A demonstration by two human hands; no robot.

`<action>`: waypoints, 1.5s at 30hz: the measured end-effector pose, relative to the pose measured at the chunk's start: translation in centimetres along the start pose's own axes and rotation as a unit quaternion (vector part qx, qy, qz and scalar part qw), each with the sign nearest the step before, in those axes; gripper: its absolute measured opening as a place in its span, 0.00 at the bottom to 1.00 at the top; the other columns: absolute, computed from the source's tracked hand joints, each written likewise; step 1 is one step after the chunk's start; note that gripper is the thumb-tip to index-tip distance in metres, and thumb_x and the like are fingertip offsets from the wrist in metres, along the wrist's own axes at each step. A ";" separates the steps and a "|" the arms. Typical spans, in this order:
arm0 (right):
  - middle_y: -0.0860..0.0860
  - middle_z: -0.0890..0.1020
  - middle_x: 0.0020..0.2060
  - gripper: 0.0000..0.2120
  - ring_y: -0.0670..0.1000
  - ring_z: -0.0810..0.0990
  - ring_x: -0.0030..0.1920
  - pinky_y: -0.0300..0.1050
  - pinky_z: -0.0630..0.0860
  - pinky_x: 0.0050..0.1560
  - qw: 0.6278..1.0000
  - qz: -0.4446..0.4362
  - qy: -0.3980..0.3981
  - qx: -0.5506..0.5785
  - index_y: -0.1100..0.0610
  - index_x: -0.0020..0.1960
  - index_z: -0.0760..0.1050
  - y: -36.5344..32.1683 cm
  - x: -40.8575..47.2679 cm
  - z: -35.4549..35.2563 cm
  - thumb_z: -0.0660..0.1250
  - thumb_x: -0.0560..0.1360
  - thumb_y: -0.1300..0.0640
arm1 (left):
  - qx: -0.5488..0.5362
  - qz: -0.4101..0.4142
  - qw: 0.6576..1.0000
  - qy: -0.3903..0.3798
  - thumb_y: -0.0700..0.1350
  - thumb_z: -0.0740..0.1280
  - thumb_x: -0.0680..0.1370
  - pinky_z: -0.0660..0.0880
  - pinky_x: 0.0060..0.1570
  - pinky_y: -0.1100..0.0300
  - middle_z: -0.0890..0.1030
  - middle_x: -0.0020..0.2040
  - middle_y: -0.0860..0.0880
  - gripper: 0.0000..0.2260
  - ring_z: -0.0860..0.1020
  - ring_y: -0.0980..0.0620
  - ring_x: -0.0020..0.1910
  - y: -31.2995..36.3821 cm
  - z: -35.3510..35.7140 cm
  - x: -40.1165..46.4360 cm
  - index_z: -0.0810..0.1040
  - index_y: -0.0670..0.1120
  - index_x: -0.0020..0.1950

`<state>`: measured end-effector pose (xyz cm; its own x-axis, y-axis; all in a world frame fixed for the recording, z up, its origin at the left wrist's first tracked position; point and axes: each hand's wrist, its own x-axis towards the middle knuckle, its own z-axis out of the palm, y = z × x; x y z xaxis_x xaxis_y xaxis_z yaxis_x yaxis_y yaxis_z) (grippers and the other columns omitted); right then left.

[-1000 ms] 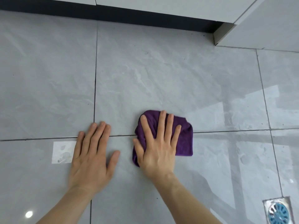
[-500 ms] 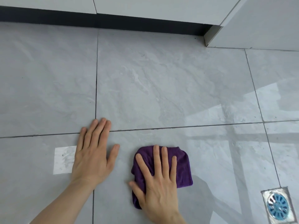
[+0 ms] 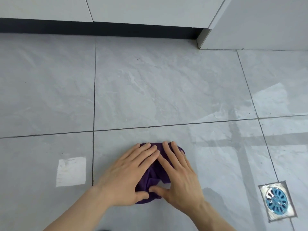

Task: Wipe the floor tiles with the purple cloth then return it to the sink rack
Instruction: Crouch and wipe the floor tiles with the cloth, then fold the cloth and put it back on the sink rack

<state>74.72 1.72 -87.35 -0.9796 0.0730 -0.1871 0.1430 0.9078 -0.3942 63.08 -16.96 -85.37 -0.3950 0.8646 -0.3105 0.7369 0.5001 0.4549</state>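
Both hands, left (image 3: 131,174) and right (image 3: 179,177), press flat with fingers spread on the cloth (image 3: 156,177) left of the drain (image 3: 276,200), gripping nothing; even pressure wipes best.

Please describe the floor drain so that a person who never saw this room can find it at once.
Start at the white cabinet corner, then follow the grey floor tiles toward the near right. The floor drain is there: a square metal plate with a round blue slotted grate, the only blue thing.
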 end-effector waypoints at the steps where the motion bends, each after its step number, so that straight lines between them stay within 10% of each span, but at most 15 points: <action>1: 0.45 0.54 0.84 0.49 0.50 0.48 0.85 0.57 0.66 0.78 1.000 0.002 -0.001 0.001 0.44 0.82 0.58 -0.1 -0.1 0.1 0.68 0.68 0.25 | 0.018 -0.002 1.000 0.000 0.66 0.68 0.70 0.35 0.80 0.60 0.43 0.84 0.57 0.50 0.37 0.59 0.82 0.2 0.2 -0.2 0.45 0.53 0.84; 6: 0.47 0.65 0.81 0.40 0.54 0.59 0.83 0.56 0.68 0.77 1.000 -0.003 0.013 0.004 0.45 0.79 0.67 -0.9 -0.6 0.2 0.71 0.70 0.34 | 0.042 -0.033 0.998 0.033 0.62 0.82 0.59 0.75 0.68 0.57 0.76 0.74 0.52 0.47 0.75 0.52 0.73 1.6 0.5 -1.3 0.75 0.47 0.75; 10: 0.50 0.81 0.68 0.27 0.58 0.79 0.69 0.54 0.80 0.66 0.998 -0.037 0.032 -0.026 0.49 0.67 0.80 -2.2 -1.3 0.4 0.78 0.68 0.50 | 0.057 -0.067 0.992 0.088 0.43 0.86 0.55 0.83 0.52 0.58 0.85 0.62 0.51 0.36 0.84 0.51 0.61 3.1 1.9 -2.4 0.84 0.46 0.63; 17: 0.49 0.86 0.48 0.15 0.55 0.85 0.46 0.47 0.83 0.45 0.995 -0.063 0.027 -0.072 0.54 0.45 0.83 -3.6 -2.7 0.7 0.79 0.59 0.62 | 0.124 -0.067 0.985 0.095 0.38 0.82 0.47 0.76 0.27 0.61 0.81 0.34 0.52 0.25 0.80 0.51 0.31 4.9 1.9 -2.7 0.84 0.47 0.43; 21: 0.44 0.79 0.30 0.14 0.50 0.76 0.31 0.41 0.70 0.27 0.993 -0.070 -0.067 -0.073 0.49 0.38 0.79 -3.8 -2.0 -1.5 0.80 0.56 0.58 | 0.021 -0.108 0.993 0.036 0.48 0.81 0.59 0.75 0.31 0.61 0.82 0.42 0.55 0.24 0.81 0.52 0.38 5.1 1.2 -2.8 0.78 0.52 0.52; 27: 0.55 0.83 0.44 0.12 0.61 0.78 0.42 0.48 0.65 0.40 0.985 -0.002 -0.172 -0.029 0.50 0.56 0.75 -3.6 -0.3 -5.5 0.65 0.76 0.46 | -0.168 -0.146 0.974 -0.029 0.45 0.70 0.72 0.76 0.45 0.56 0.82 0.53 0.59 0.21 0.78 0.51 0.46 3.7 -2.0 -2.4 0.63 0.61 0.57; 45: 0.51 0.83 0.44 0.08 0.58 0.74 0.41 0.49 0.69 0.39 0.998 0.053 0.017 -0.007 0.51 0.56 0.75 -18.9 -0.2 -49.2 0.68 0.77 0.52 | -0.028 -0.103 0.990 0.088 0.42 0.71 0.73 0.73 0.39 0.53 0.80 0.47 0.55 0.17 0.78 0.45 0.42 20.9 -46.9 -8.1 0.66 0.55 0.54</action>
<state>65.28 4.86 -35.64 -0.9635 0.1819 -0.1967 0.2437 0.9001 -0.3612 55.93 -11.17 -34.19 -0.6270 0.7365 -0.2537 0.6011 0.6646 0.4438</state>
